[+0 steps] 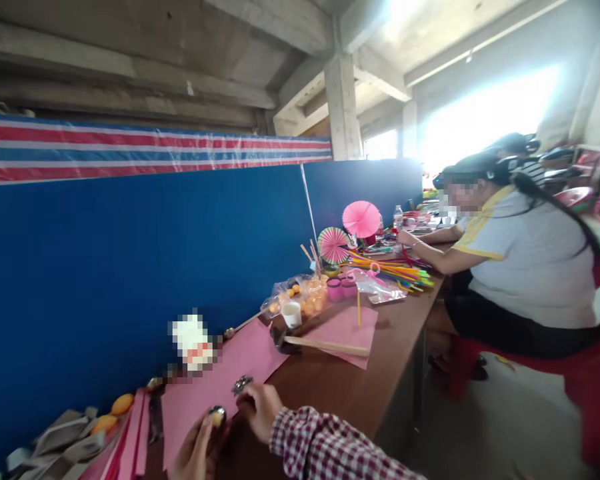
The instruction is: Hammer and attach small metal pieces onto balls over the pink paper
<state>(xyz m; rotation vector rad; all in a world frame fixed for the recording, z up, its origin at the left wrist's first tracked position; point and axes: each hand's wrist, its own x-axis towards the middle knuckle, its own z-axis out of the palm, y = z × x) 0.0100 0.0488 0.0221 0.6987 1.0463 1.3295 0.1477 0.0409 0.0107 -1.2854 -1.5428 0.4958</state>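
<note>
My left hand (196, 448), at the bottom of the view, is closed around a small round shiny metal piece (217, 415) with a pale yellowish patch on it. Just to its right, my right hand (263, 409), in a checked sleeve, has its fingers curled together. A cluster of small silvery pieces (241, 384) shows at these fingertips; whether it is held or lies on the paper I cannot tell. Both hands are over the near edge of a pink sheet (220, 373) on the brown table (325, 393).
A wooden-handled hammer (330, 346) lies on another pink sheet, behind it a white cup (292, 315) and bagged orange balls (310, 297). Further along are colourful sticks (395, 270) and paper fans (361, 219). A blue partition (130, 267) borders the table; a co-worker (530, 267) sits at right.
</note>
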